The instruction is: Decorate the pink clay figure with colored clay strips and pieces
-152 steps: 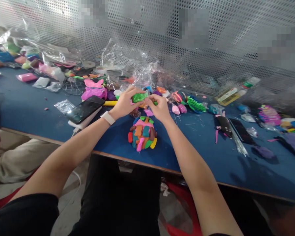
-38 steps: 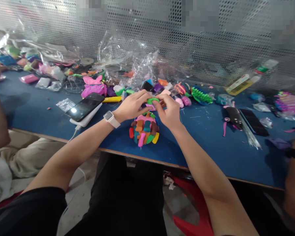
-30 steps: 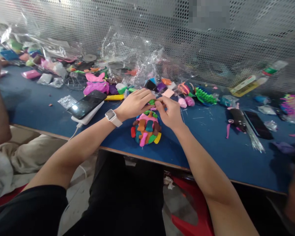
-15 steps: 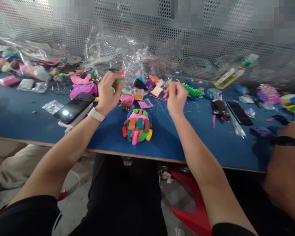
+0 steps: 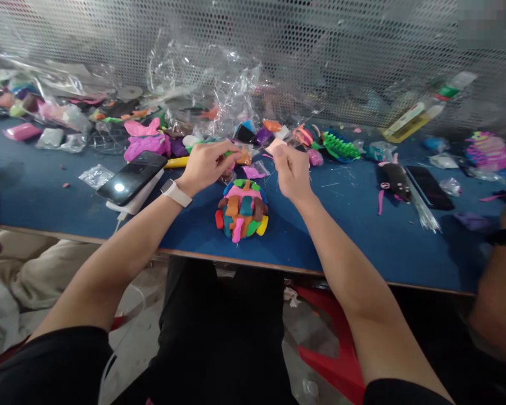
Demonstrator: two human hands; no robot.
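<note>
A ball of clay covered in many coloured strips sits on the blue table near its front edge. My left hand, with a white watch on the wrist, hovers just behind the ball, its fingers pinched on a small green clay piece. My right hand is held beside it at the same height, thumb and fingers pinched together. What they pinch is too small to make out. A peach clay square shows right at its fingertips.
A lit phone lies on a white power bank left of my hands. Clay figures, loose clay lumps and crumpled cellophane crowd the back of the table before a perforated metal wall. Another person's arm is at the right edge.
My hands, raised and spread apart half a second ago, have dropped and come closer together just behind the clay ball. Earlier they worked green clay right over the ball.
</note>
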